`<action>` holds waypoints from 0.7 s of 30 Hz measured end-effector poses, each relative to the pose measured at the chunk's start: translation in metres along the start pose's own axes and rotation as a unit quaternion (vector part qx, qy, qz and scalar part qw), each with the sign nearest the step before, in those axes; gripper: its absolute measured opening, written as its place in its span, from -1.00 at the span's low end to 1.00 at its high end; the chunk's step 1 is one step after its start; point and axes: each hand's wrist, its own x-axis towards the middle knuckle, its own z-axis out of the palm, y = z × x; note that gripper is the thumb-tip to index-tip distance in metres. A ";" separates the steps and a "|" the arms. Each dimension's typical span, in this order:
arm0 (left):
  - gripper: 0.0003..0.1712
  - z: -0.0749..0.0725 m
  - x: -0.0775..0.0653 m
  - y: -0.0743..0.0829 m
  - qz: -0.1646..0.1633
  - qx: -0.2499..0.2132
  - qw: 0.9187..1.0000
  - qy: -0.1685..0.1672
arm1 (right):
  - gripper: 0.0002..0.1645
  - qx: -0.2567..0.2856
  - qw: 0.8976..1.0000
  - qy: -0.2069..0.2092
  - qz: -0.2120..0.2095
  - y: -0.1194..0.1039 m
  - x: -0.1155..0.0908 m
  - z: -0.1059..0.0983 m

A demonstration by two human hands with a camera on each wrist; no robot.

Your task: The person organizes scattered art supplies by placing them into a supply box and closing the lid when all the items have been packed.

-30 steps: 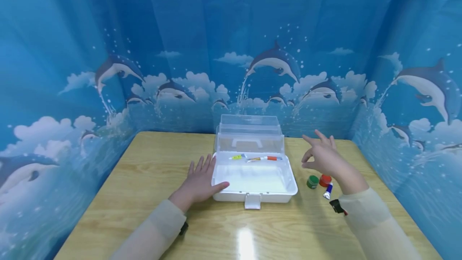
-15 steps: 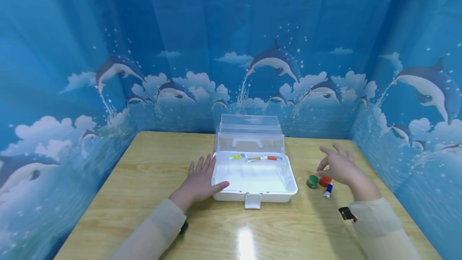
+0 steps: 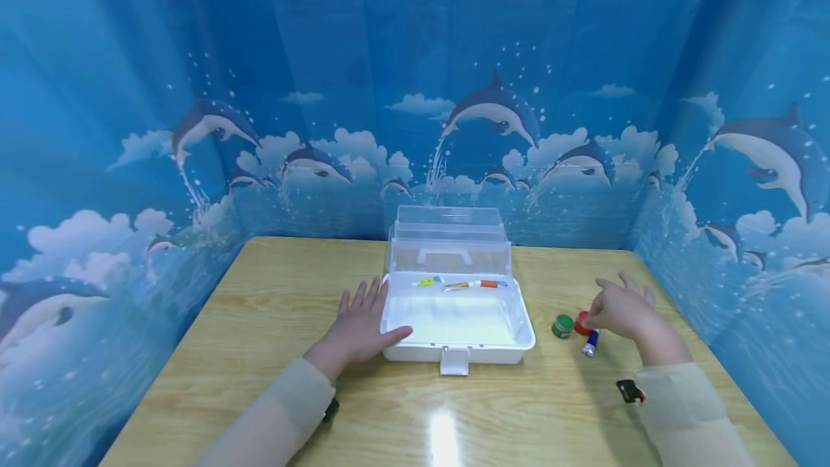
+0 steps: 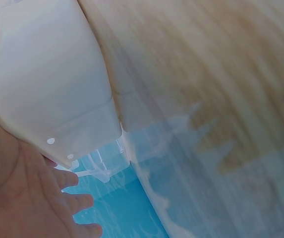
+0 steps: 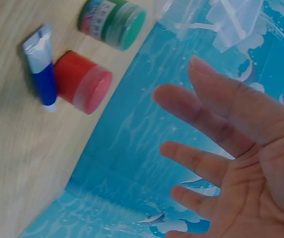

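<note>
A white plastic box (image 3: pixel 459 355) stands mid-table, its clear lid (image 3: pixel 450 254) raised at the back. My left hand (image 3: pixel 357 326) rests along the box's left side, fingers straight and thumb over the rim; the left wrist view shows the palm (image 4: pixel 18 183) beside the box wall. Holding nothing, my right hand (image 3: pixel 624 310) hovers close by a red jar (image 5: pixel 82 82), fingers extended and thumb near the index finger. The green jar (image 3: pixel 563 326) stands left of the red one. A blue and silver paint tube (image 5: pixel 41 69) lies beside the red jar.
Inside the box, toward the back, lie a small yellow tube (image 3: pixel 427 282) and a slim orange-and-white item (image 3: pixel 483 284). The wooden table (image 3: pixel 272 294) meets a blue dolphin-print curtain (image 3: pixel 363 92) at the back and sides.
My right hand has moved right and down from beside the box toward the red jar, thumb and index finger drawing closer to it. My left hand and the box have stayed put.
</note>
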 end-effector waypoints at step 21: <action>0.33 -0.004 -0.003 0.003 -0.005 -0.009 1.000 -0.005 | -0.63 -0.025 0.990 -0.085 0.106 0.030 0.017 0.025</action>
